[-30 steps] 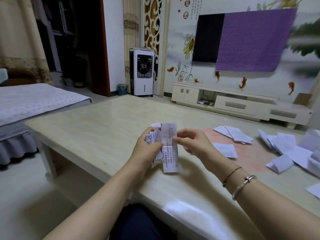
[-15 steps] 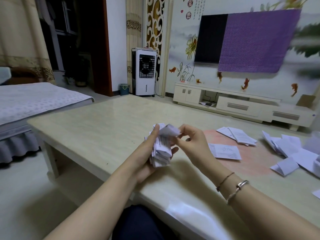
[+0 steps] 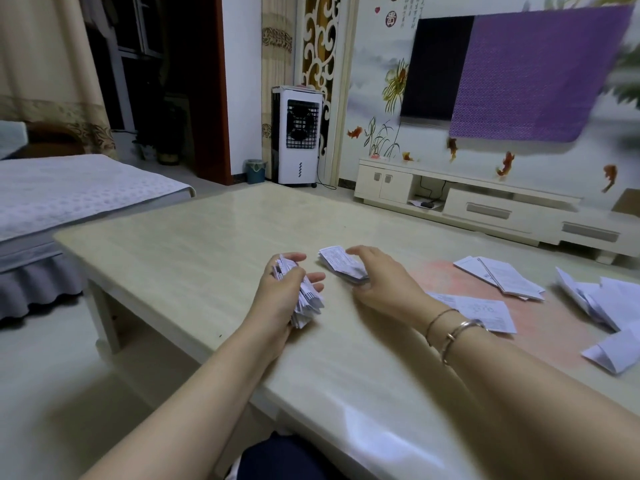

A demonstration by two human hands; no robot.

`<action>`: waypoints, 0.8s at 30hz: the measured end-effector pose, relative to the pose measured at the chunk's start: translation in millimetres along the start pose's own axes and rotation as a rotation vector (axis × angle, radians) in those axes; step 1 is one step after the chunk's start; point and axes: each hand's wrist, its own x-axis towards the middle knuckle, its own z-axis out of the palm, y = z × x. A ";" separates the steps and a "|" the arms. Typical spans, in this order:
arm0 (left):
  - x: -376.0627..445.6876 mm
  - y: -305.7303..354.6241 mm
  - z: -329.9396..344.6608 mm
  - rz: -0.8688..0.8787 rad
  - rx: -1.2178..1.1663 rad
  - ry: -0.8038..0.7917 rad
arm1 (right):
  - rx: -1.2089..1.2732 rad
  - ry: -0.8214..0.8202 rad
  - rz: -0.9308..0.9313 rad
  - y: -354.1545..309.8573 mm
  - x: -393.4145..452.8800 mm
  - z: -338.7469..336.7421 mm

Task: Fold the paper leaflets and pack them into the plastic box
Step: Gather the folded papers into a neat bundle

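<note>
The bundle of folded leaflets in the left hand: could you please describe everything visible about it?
The bundle is a thick stack of folded white paper leaflets with small dark print, edges fanned and uneven. The left hand grips it around the middle, slanted, just above the table. Nothing else visibly touches it.

Red seal characters on wall, leaflet print illegible
</note>
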 end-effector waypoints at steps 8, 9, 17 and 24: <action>10.3 -2.0 3.8 0.098 0.108 0.068 | -0.196 0.154 0.012 4.6 17.1 -0.3; 9.8 -1.5 5.8 0.098 0.120 0.064 | -0.049 0.205 0.015 2.5 12.0 -3.9; -12.5 3.8 35.7 0.074 0.068 -0.076 | 0.951 -0.002 0.146 -23.2 -51.0 -63.7; -42.6 5.9 70.2 0.037 0.043 -0.290 | 0.936 0.055 0.144 -10.1 -81.7 -74.8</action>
